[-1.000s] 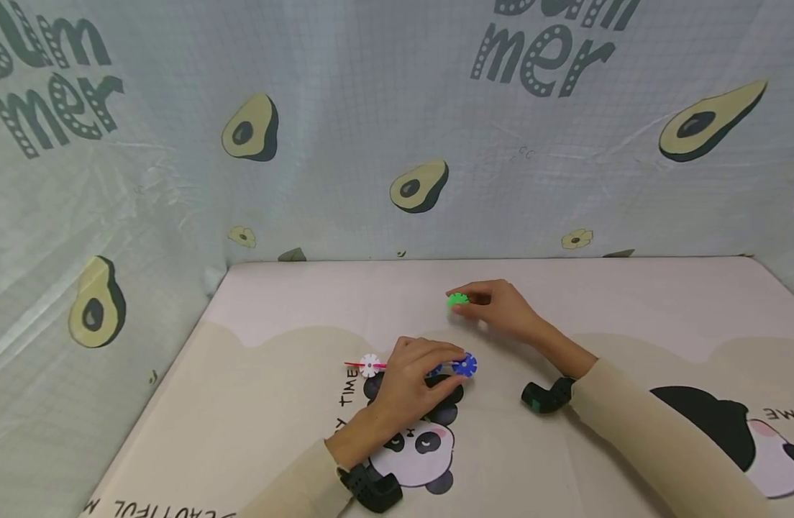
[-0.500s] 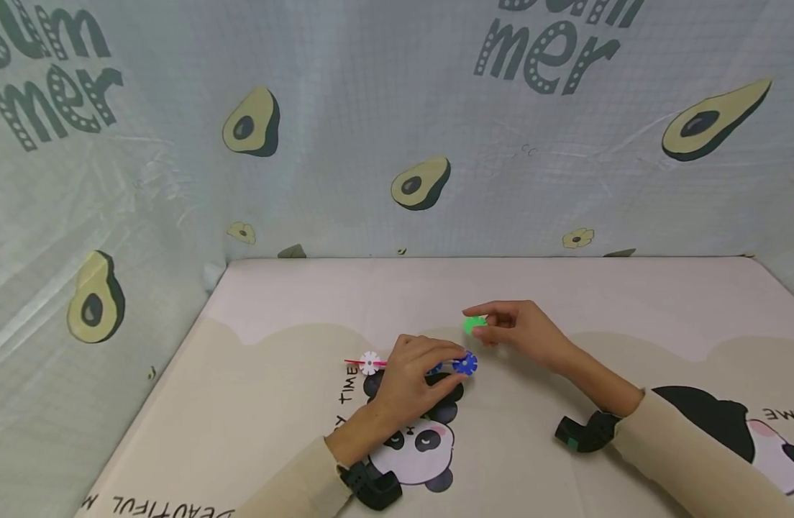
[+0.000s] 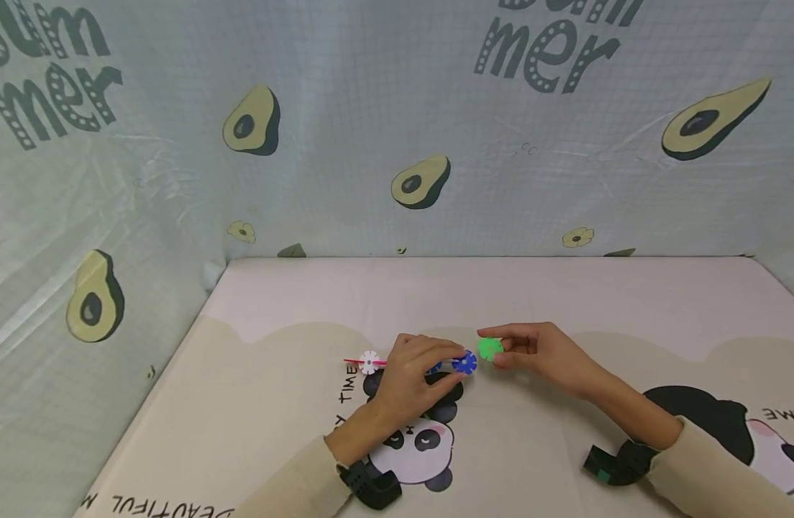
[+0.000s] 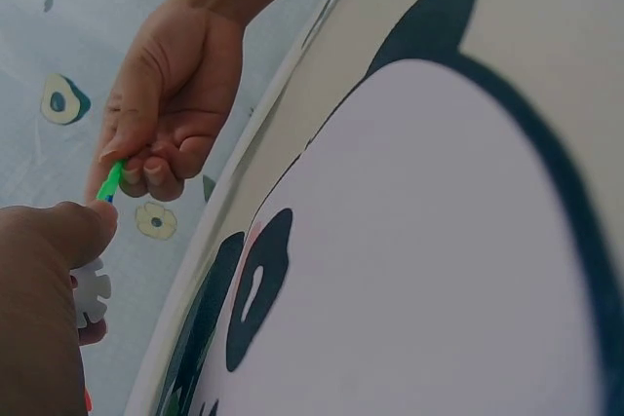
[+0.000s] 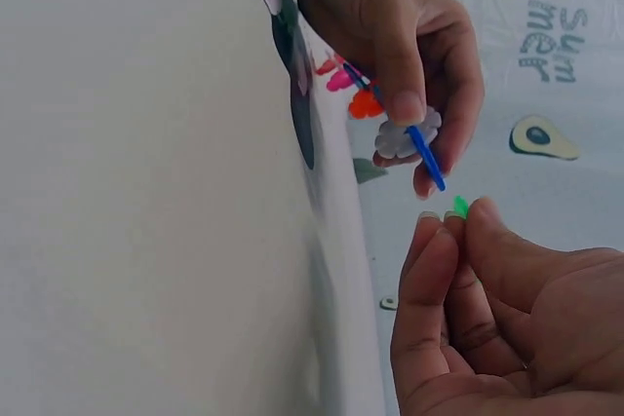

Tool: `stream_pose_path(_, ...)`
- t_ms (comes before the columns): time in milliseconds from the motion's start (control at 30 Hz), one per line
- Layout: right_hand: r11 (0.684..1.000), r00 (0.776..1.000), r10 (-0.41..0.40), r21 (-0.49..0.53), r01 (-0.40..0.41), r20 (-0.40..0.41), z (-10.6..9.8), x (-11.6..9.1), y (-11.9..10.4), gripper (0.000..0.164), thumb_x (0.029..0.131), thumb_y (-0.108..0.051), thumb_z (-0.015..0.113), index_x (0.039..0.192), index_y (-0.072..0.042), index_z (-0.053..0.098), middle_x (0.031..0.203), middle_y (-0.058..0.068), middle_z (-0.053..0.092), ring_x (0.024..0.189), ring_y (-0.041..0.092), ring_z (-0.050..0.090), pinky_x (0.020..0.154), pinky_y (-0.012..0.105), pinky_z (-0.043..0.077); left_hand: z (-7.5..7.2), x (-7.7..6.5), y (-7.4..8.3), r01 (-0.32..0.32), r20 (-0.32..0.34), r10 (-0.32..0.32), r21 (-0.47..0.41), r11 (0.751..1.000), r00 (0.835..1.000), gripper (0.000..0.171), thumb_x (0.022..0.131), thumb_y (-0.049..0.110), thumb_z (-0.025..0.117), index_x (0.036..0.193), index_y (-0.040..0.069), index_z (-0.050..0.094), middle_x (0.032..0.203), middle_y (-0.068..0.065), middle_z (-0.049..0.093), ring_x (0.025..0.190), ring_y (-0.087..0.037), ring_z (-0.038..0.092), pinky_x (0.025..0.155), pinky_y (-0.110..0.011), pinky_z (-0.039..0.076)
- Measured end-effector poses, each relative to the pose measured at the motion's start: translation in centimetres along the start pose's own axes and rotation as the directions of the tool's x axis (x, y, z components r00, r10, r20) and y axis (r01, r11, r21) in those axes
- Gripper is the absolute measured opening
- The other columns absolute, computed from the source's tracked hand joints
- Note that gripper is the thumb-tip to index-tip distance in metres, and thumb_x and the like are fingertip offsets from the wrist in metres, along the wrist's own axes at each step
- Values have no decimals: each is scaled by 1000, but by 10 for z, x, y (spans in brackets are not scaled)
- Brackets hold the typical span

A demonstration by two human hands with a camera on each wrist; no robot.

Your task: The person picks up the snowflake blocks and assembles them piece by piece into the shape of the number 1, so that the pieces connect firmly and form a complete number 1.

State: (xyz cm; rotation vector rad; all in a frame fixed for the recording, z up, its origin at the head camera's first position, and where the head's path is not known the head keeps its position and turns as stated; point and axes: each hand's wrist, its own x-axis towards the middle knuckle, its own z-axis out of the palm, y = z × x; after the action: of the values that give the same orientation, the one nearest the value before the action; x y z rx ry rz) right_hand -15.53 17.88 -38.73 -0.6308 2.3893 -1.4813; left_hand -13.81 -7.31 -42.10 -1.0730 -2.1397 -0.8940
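My left hand pinches a blue notched disc at the right end of a row of linked plastic snowflake discs. A white disc with a thin red edge-on disc through it shows at the row's other end; the hand covers much of the middle. In the right wrist view, a greyish-white disc, an orange disc and a pink disc sit in this row. My right hand pinches a green notched disc between thumb and fingers, just right of the blue one.
A light tablecloth printed with pandas and lettering lies under both hands. Behind it hangs a pale curtain with avocado prints. Dark wrist cameras are strapped to both wrists.
My right hand has come nearer and to the right with the green disc, which now shows its face beside the blue disc. My left hand and its row have stayed nearly still.
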Motion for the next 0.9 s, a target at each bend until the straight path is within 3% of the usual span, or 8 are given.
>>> stream_pose_path(233, 993, 998, 53, 105, -55, 22, 4, -8, 1, 43, 85, -24, 73, 123, -7, 64, 87, 11, 61, 75, 16, 60, 67, 28, 51, -1, 0, 0, 3, 0, -3, 2, 1000, 1000, 33, 78, 23, 81, 108, 14, 71, 107, 4, 69, 100, -6, 60, 78, -28, 38)
stream_pose_path(433, 944, 992, 81, 313, -106, 94, 9, -9, 8, 47, 88, -16, 70, 127, 6, 56, 87, 10, 67, 83, 16, 65, 71, 27, 53, 0, 0, 0, -1, -3, 1, 0, 1000, 1000, 33, 78, 23, 80, 108, 14, 71, 107, 4, 69, 100, -6, 60, 79, -28, 38)
stream_pose_path(533, 894, 987, 84, 427, -136, 138, 11, -7, 10, 47, 90, -12, 67, 128, 12, 51, 93, 11, 69, 85, 16, 66, 74, 25, 53, 0, 0, 0, -2, -10, 2, -7, 1000, 1000, 33, 77, 21, 81, 107, 13, 71, 106, 4, 69, 100, -7, 61, 78, -28, 38)
stream_pose_path(633, 818, 981, 75, 552, -163, 179, 14, -6, 12, 45, 92, -7, 63, 128, 15, 48, 98, 11, 68, 86, 15, 66, 80, 28, 53, 1, 0, -1, -6, -20, 5, -9, 1000, 1000, 32, 76, 20, 82, 106, 13, 71, 105, 3, 69, 99, -7, 61, 77, -28, 39)
stream_pose_path(900, 617, 966, 51, 753, -230, 253, 21, -6, 11, 20, 96, -4, 56, 114, 3, 62, 99, 9, 63, 86, 12, 64, 79, 21, 51, 1, 1, -1, -11, -22, 11, -1, 1000, 1000, 32, 76, 22, 82, 105, 13, 71, 105, 3, 69, 100, -6, 61, 77, -27, 39)
